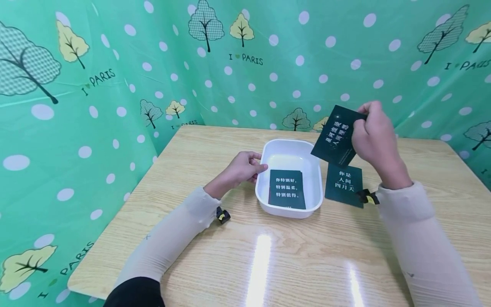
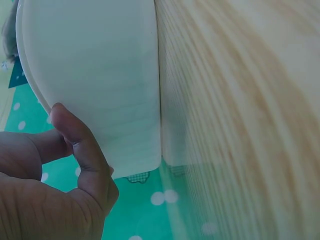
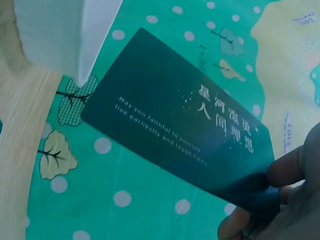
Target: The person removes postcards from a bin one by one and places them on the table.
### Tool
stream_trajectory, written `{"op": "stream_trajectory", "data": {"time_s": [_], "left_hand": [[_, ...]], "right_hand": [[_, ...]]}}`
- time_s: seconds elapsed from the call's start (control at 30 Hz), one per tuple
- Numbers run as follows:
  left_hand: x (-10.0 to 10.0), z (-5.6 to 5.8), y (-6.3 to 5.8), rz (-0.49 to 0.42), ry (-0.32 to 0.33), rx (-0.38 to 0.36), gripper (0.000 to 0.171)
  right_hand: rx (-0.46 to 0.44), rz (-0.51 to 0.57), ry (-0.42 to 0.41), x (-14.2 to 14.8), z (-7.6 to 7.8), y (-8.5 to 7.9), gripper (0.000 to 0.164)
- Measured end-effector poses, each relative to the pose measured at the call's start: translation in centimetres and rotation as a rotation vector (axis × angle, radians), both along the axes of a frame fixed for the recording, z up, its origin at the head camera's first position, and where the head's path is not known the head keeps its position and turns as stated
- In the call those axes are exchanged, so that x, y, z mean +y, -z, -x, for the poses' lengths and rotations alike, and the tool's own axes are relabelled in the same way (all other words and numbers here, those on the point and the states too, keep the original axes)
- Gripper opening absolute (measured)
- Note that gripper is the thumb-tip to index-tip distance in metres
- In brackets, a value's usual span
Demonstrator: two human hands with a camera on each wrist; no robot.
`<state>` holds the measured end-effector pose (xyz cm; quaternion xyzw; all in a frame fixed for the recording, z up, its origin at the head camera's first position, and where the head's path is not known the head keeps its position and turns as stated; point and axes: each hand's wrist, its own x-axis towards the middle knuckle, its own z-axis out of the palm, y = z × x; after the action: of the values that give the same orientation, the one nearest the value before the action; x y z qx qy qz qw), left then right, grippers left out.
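Note:
A dark green card (image 1: 337, 135) printed with white characters is pinched by one end in my right hand (image 1: 376, 136), raised above the table to the right of the white tub. The right wrist view shows the same card (image 3: 175, 125) tilted, with small English lines on it. My left hand (image 1: 245, 167) grips the left rim of the white plastic tub (image 1: 289, 147), thumb over the edge; the left wrist view shows that hand (image 2: 75, 170) against the tub wall (image 2: 100, 90). Inside the tub lies another green card (image 1: 287, 189), with edges showing beneath it.
One more green card (image 1: 344, 185) lies on the wooden table (image 1: 215, 247), just right of the tub and partly below the raised card. A green dotted curtain (image 1: 276, 64) hangs behind the table and along its left side.

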<state>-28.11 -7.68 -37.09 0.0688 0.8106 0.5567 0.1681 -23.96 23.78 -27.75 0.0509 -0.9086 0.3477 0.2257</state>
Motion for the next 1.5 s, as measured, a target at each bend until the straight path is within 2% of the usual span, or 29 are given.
{"op": "stream_trajectory", "data": {"time_s": [0.1,0.2,0.47,0.87,1.03,1.2,1.33,1.5], "left_hand": [[0.0,0.0,0.0,0.005,0.001,-0.002,0.042],[0.0,0.0,0.0,0.005,0.004,-0.002,0.043],[-0.1,0.0,0.0,0.002,0.006,-0.004,0.042],[-0.1,0.1,0.0,0.0,0.011,-0.004,0.044],[-0.2,0.1,0.0,0.003,0.013,-0.005,0.044],[-0.2,0.1,0.0,-0.004,0.013,-0.008,0.043],[-0.2,0.1,0.0,-0.01,0.01,-0.007,0.042],[-0.2,0.1,0.0,-0.005,0.009,-0.009,0.043]], "right_hand": [[-0.05,0.001,0.072,1.0,0.5,0.3,0.033],[-0.108,-0.002,0.107,2.1,1.0,0.6,0.036],[-0.274,-0.067,0.129,3.8,1.8,1.8,0.043],[-0.449,-0.178,0.005,5.0,3.1,4.0,0.045],[-0.542,-0.224,-0.064,5.2,3.5,4.5,0.035],[-0.578,-0.295,-0.125,5.5,3.8,4.8,0.023],[-0.608,-0.338,-0.187,5.7,4.0,5.1,0.025],[-0.648,-0.37,-0.216,5.7,4.2,5.4,0.027]]}}
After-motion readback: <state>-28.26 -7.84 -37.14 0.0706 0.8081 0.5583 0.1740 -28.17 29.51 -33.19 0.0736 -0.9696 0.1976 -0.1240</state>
